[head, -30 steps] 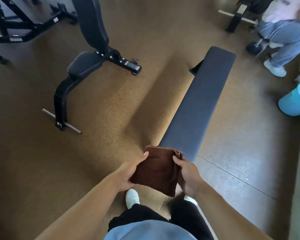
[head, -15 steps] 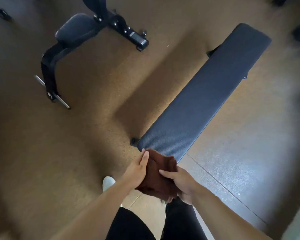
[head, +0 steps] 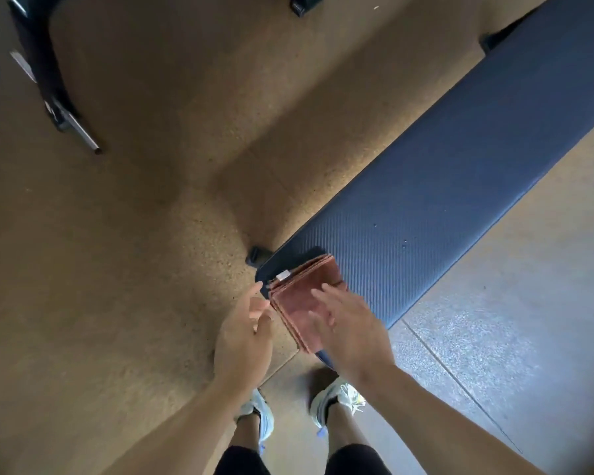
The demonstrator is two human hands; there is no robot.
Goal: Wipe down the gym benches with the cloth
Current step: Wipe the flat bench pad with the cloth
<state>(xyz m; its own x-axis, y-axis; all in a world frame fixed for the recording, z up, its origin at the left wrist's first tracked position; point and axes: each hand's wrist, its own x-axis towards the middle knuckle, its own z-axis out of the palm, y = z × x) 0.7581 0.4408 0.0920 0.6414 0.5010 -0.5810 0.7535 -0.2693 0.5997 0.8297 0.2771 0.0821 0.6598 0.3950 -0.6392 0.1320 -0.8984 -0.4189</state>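
Note:
A folded brown cloth (head: 300,294) lies flat on the near end of the long dark-blue flat bench (head: 460,173), which runs away to the upper right. My right hand (head: 350,330) is spread over the cloth's near right part, fingers apart and blurred; whether the palm presses on it I cannot tell. My left hand (head: 244,334) is just left of the cloth at the bench's corner, fingers loose and apart, holding nothing. A small white tag shows at the cloth's far left corner.
The black frame of a second, adjustable bench (head: 45,73) with a steel foot bar (head: 79,132) stands at the upper left. The flat bench's black foot (head: 256,255) sticks out by its near corner. My shoes (head: 336,399) stand on brown and grey floor.
The cloth was held up between both hands; now it lies on the bench's near end and both hands have opened. The view has tipped down and closer to the bench.

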